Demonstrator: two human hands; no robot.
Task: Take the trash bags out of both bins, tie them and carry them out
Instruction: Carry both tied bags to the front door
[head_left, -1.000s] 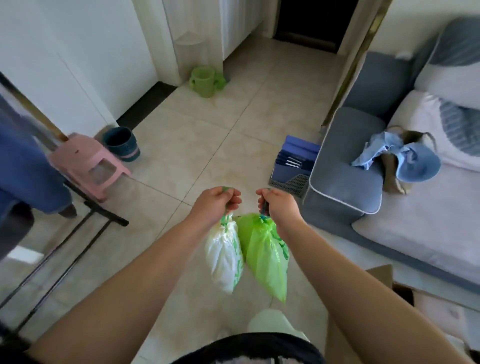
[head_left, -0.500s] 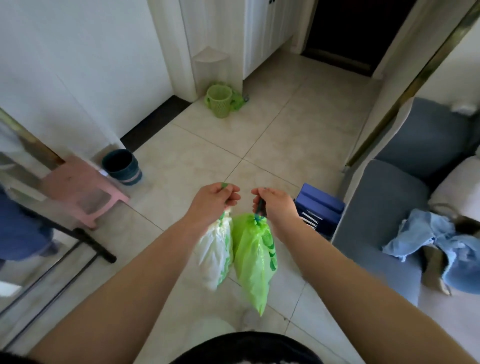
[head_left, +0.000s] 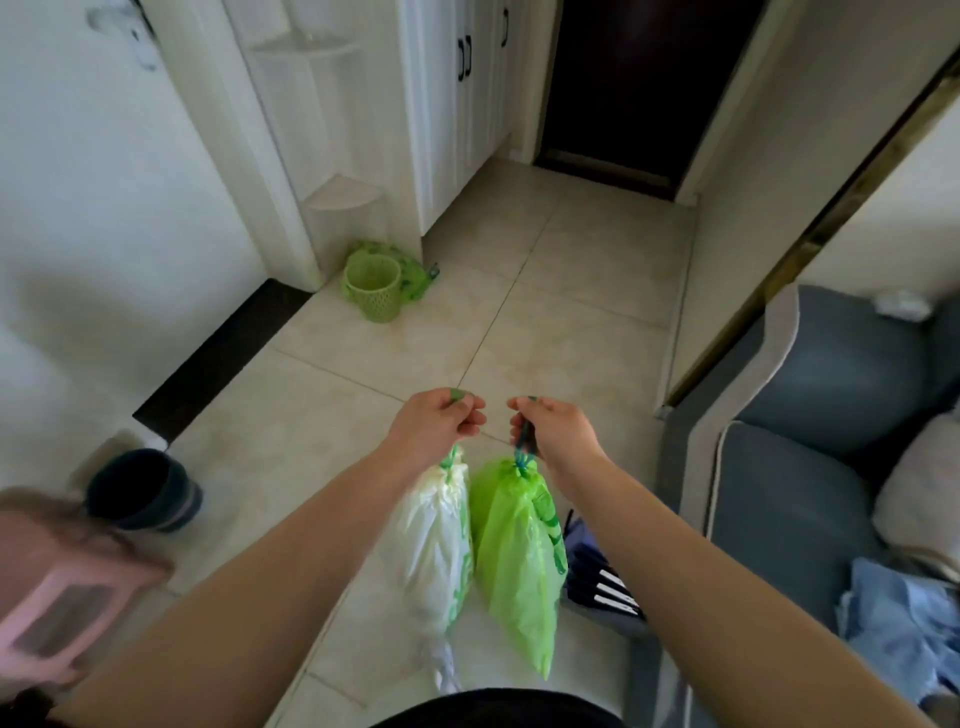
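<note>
Looking down from your head, your left hand (head_left: 439, 423) is curled tight round the tied top of the white bag (head_left: 436, 535). Your right hand (head_left: 553, 428) pinches the string of the green bag (head_left: 514, 561). The two bags hang side by side, touching, above the floor (head_left: 571, 312).

A moment ago the pink stool (head_left: 67, 603) and the dark bin (head_left: 143, 491) were further ahead. Now they sit low on your left. The green bin (head_left: 371, 286) and the dark doorway (head_left: 623, 88) look closer. So you are walking. I think only carrying the bags out is left.
</note>
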